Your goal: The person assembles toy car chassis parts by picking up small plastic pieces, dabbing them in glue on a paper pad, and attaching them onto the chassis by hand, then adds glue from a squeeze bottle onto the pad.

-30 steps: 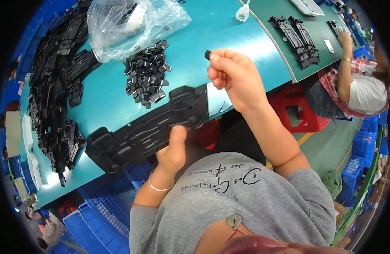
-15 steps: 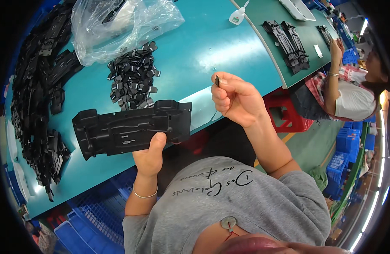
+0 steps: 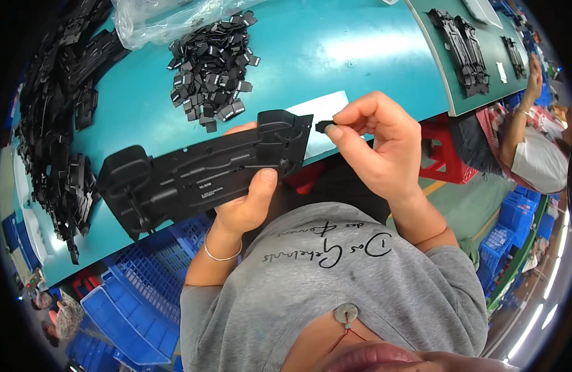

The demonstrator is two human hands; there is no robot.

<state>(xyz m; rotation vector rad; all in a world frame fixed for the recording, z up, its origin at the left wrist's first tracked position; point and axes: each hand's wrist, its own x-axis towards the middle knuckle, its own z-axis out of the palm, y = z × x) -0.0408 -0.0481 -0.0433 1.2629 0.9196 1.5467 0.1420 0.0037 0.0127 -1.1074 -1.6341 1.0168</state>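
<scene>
Black plastic panel sits in your L hand in the head view, held over the near edge of the teal bench: thumb on its face, other fingers mostly hidden behind, a bit showing past the far edge. Your R hand pinches a small black pc. b/w thumb & index, just beside the panel's R end; can't tell if they touch. Panel covers part of a white sheet.

Clear plastic bag is cut off at top, contents unclear, next to a pile of small black pcs.. Heap of larger black parts fades into the dark L rim. White tray, top R, also cut off. Blue crates below, partly hidden by you; can't make out contents.
</scene>
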